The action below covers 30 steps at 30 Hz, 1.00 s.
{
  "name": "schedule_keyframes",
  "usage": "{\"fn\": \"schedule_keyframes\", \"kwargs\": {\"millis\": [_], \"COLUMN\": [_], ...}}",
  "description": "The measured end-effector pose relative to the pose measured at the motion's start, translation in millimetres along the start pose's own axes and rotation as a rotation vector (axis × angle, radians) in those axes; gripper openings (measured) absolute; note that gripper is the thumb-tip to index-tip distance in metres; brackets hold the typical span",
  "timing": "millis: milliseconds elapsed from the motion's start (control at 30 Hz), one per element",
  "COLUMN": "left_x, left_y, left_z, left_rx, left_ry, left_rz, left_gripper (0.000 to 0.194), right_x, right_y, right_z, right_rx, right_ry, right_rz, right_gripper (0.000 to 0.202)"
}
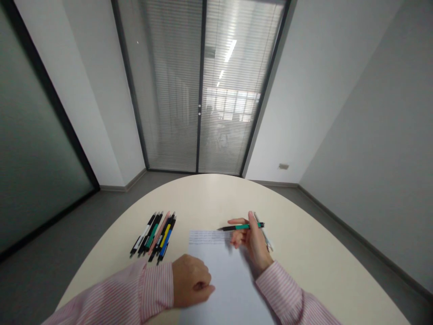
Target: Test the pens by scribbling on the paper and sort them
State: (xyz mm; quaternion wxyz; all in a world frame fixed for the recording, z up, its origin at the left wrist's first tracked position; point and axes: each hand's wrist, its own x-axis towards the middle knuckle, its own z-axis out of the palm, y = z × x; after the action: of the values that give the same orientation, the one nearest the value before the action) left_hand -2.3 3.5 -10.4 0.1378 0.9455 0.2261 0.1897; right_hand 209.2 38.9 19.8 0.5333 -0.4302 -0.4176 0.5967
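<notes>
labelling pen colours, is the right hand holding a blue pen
No, the right hand holds a green-and-black pen with a green middle band.

Pink-and-white striped long sleeves (pixel 118 293)

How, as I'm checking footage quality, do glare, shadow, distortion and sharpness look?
In the head view, bright streaks show in the right glass panel; a soft shadow falls on the paper beside the right hand in that view; the head view's dark frame splays outward, suggesting wide-angle distortion; also in the head view, lines of writing are too small to read.
</notes>
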Motion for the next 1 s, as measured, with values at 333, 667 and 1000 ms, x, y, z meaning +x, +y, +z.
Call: {"fn": "schedule_keyframes", "kwargs": {"millis": [333, 667, 1000], "left_x": [-1, -2, -3], "left_y": [-2, -3, -4], "left_z": [3.1, 2.9, 2.5], "left_rx": [0.048, 0.084, 0.092], "left_ry": [-0.011, -0.046, -0.025], "left_rz": [-0.002, -0.020, -0.008], "left_gripper": [0.033, 0.032, 0.031], "right_x": [3, 0, 3], "right_y": [23, 30, 34], "right_z": [3, 3, 3], "right_rx": [-0.360, -0.650, -0.730], "right_ry": [0.023, -0.046, -0.070], "right_rz": [-0.187, -0.189, -0.205], "right_gripper": [0.018, 0.036, 0.034]}}
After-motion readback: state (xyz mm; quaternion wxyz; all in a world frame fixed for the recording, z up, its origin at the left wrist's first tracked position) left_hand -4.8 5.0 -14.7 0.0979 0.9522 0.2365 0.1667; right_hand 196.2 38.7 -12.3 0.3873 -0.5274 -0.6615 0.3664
